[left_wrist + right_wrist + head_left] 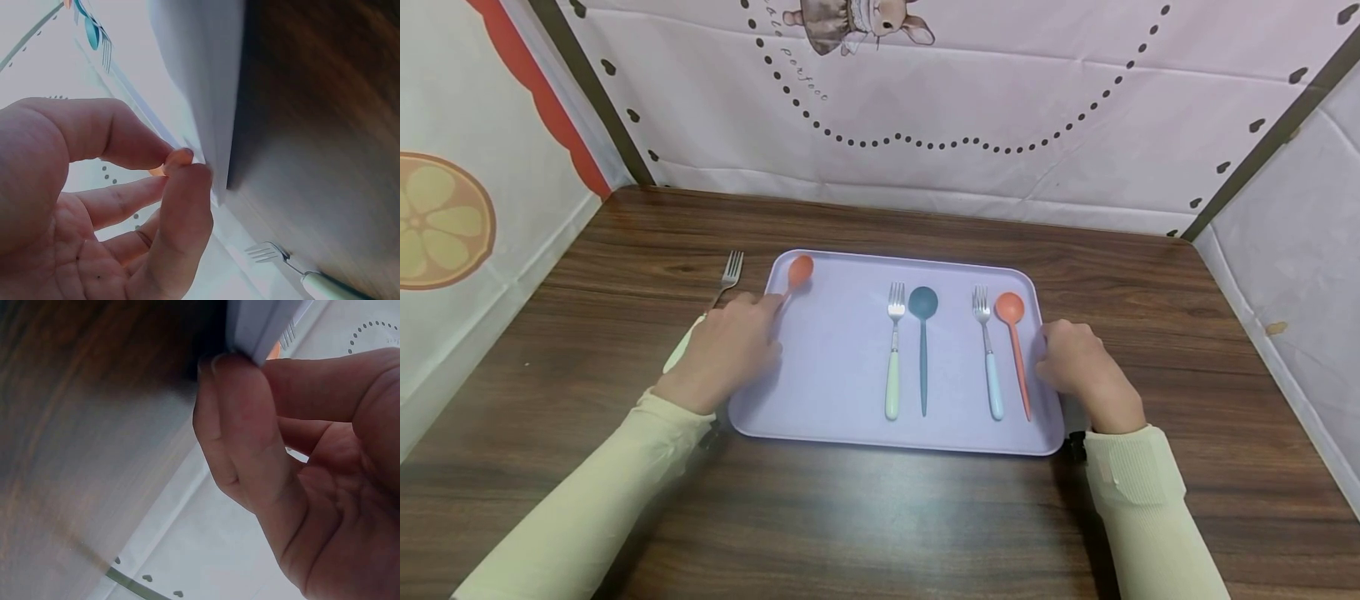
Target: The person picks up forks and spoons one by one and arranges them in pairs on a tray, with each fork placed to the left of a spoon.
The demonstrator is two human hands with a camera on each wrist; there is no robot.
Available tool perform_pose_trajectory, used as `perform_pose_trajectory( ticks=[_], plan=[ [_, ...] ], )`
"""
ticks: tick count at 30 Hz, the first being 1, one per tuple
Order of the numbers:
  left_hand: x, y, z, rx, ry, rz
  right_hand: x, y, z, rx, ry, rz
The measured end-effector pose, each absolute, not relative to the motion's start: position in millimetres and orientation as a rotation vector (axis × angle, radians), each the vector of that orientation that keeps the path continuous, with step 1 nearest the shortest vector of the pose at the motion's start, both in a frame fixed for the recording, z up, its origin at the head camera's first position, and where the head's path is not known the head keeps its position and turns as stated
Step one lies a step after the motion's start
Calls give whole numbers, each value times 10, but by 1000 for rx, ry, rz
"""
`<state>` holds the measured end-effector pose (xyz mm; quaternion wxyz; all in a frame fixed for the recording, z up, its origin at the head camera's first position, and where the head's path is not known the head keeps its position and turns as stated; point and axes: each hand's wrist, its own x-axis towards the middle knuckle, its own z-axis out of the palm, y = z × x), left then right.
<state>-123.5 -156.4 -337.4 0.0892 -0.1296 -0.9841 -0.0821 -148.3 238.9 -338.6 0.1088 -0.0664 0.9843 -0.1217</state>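
A lilac tray (pixel 835 358) lies on the wooden table. At its left side my left hand (pixel 727 348) pinches the handle of an orange spoon (pixel 801 271); the spoon's bowl is toward the tray's far left corner. In the left wrist view, the orange handle end (pixel 179 160) shows between thumb and fingertip. My right hand (pixel 1084 364) grips the tray's right rim, thumb above and fingers beneath in the right wrist view. On the tray lie a green-handled fork (pixel 892 383), a teal spoon (pixel 923 302), a blue-handled fork (pixel 993 387) and a second orange spoon (pixel 1011 308).
Left of the tray, a fork (pixel 732 269) with a pale green handle lies on the table (pixel 880 517), partly hidden by my left hand. Printed cloth (pixel 962 100) hangs along the table's back and both sides.
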Motion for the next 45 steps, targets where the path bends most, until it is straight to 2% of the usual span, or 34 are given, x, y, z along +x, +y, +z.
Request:
perform_pose_trajectory(
  ticks=[45],
  plan=[
    [-1152,-1400,-3384,-399,-3027,-239,-1504,2404,-3411,-188,2889,-343]
  ],
)
